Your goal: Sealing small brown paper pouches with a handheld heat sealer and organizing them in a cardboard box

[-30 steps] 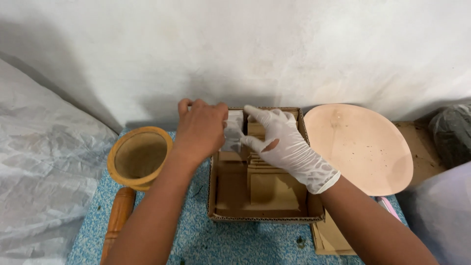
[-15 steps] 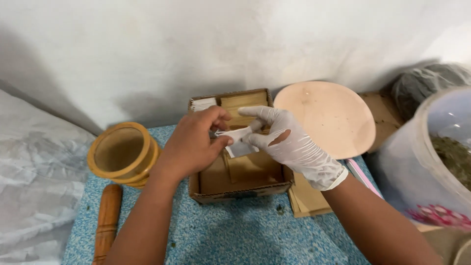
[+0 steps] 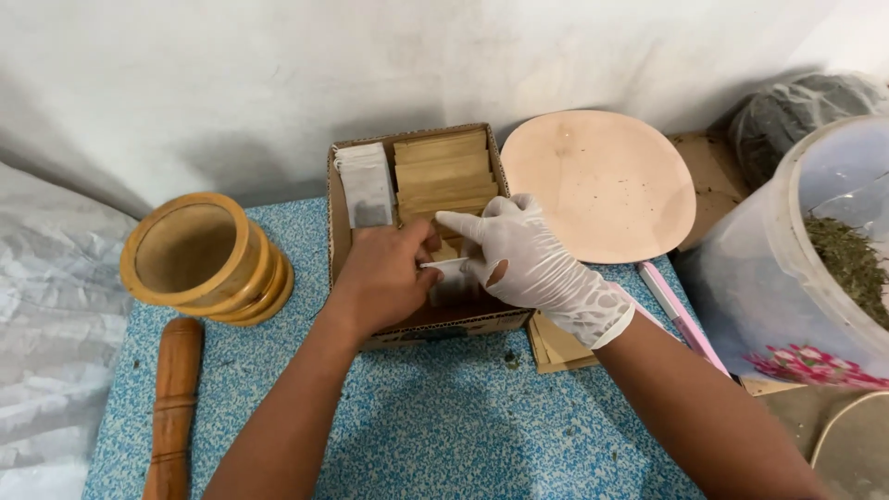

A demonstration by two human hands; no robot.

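Observation:
My bare left hand [image 3: 384, 276] and my right hand [image 3: 528, 264], which wears a white glove, meet over the front of an open cardboard box [image 3: 338, 231]. Between their fingertips they pinch a small white sachet [image 3: 444, 266]. Brown paper envelopes [image 3: 443, 167] stand in a row at the back of the box. A stack of white sachets [image 3: 365, 183] fills the box's back left corner.
A wooden mortar [image 3: 199, 259] stands at the left, with a wooden pestle [image 3: 171, 403] lying in front of it. A round pinkish plate [image 3: 602, 181] leans at the back right. A plastic tub of dried green herb [image 3: 815, 268] is at far right, a pink pen [image 3: 681, 315] beside it.
The camera has shifted, so the box sits closer. Both hands have drawn from the back of the box toward its front, still pinching the white sachet.

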